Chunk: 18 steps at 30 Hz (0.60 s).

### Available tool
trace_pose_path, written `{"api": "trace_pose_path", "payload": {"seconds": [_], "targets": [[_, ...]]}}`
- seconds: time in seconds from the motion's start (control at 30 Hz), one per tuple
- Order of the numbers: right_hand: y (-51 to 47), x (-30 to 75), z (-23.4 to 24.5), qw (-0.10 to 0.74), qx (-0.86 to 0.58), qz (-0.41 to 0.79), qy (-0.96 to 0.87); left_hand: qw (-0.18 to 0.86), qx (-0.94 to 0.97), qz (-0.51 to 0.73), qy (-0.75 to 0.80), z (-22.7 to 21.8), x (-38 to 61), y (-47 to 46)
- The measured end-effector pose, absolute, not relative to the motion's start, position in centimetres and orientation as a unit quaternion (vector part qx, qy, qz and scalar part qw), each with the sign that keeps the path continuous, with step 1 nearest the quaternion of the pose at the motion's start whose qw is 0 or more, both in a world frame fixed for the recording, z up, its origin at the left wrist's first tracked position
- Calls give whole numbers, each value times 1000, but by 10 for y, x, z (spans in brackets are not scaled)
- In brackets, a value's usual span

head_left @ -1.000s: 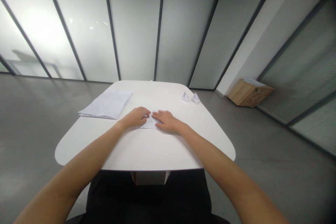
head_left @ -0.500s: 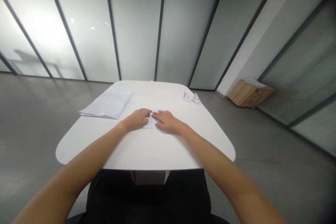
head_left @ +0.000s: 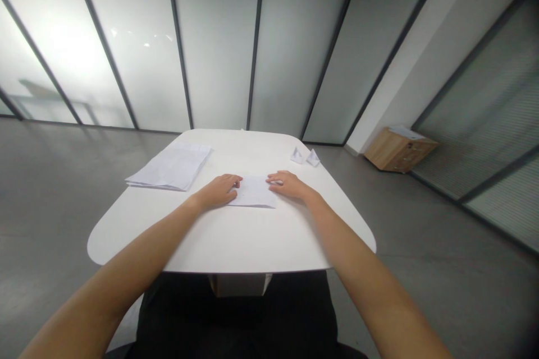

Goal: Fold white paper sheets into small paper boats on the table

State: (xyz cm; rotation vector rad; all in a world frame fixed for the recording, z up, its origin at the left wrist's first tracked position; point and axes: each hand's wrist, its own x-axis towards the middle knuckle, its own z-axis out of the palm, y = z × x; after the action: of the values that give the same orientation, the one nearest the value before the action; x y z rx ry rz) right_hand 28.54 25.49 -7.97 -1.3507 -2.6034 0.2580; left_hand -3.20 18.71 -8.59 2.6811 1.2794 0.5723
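Note:
A white sheet of folded paper point(head_left: 254, 192) lies on the white table in front of me, its near right corner slightly lifted. My left hand point(head_left: 218, 190) rests on the paper's left side, palm down, with the thumb apart from the bent fingers. At the far right edge of the paper is my right hand point(head_left: 289, 185), fingers stretched toward it and thumb a little apart from them. The fingertips touch or nearly touch that edge; I cannot tell which.
A stack of white paper sheets point(head_left: 172, 167) lies on the left of the table point(head_left: 236, 241). Two small folded paper shapes point(head_left: 297, 156) stand at the back right. A wooden cabinet point(head_left: 398, 151) is on the floor to the right, near frosted glass panels point(head_left: 214, 45).
My right hand has slid right, from the middle of the folded paper to its right edge, uncovering more of it. My left hand has stayed in place.

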Motion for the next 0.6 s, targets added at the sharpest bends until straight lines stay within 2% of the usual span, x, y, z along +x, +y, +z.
{"api": "trace_pose_path", "payload": {"seconds": [0.37, 0.6], "targets": [[254, 278, -86, 93, -478, 19, -873, 44, 884, 185, 427, -84, -31, 183], [254, 264, -92, 159, -531, 50, -831, 34, 884, 195, 424, -85, -31, 183]]}}
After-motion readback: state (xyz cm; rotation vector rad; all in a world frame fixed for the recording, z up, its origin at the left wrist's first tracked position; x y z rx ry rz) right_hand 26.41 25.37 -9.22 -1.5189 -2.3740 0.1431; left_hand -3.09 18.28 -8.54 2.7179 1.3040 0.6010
